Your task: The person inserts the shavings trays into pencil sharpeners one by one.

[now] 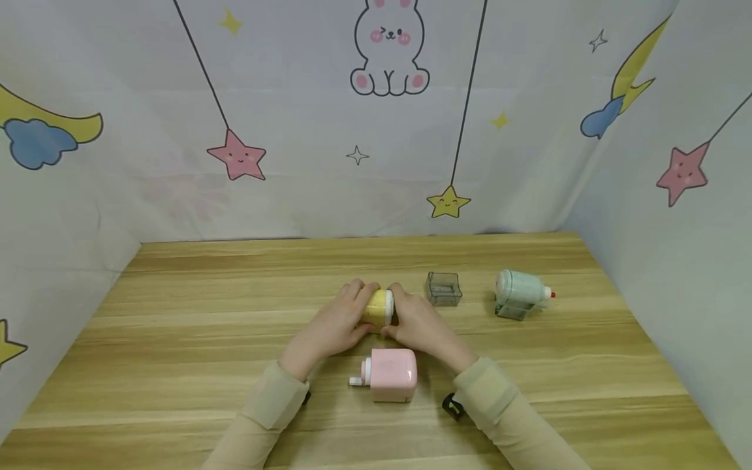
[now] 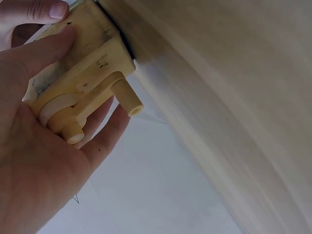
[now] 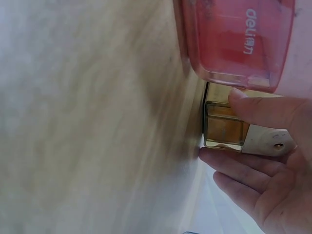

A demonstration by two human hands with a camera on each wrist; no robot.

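Observation:
A yellow crank pencil sharpener (image 1: 376,308) sits on the table between both hands. My left hand (image 1: 336,321) grips its crank end; the left wrist view shows the yellow crank (image 2: 100,100) beside the palm and smudged casing under the fingers. My right hand (image 1: 422,324) holds the white front end, thumb on one side and fingers on the other. Low on that end, the right wrist view shows a see-through shavings drawer (image 3: 225,131) and the pencil hole. Just in front of the hands stands a pink pencil sharpener (image 1: 393,375), its white crank pointing left.
Behind the right hand lies a loose clear grey shavings drawer (image 1: 444,289). Farther right stands a pale green pencil sharpener (image 1: 519,292) with a red-tipped part. The wooden table (image 1: 205,313) meets a printed white cloth (image 1: 305,117) at the back and sides.

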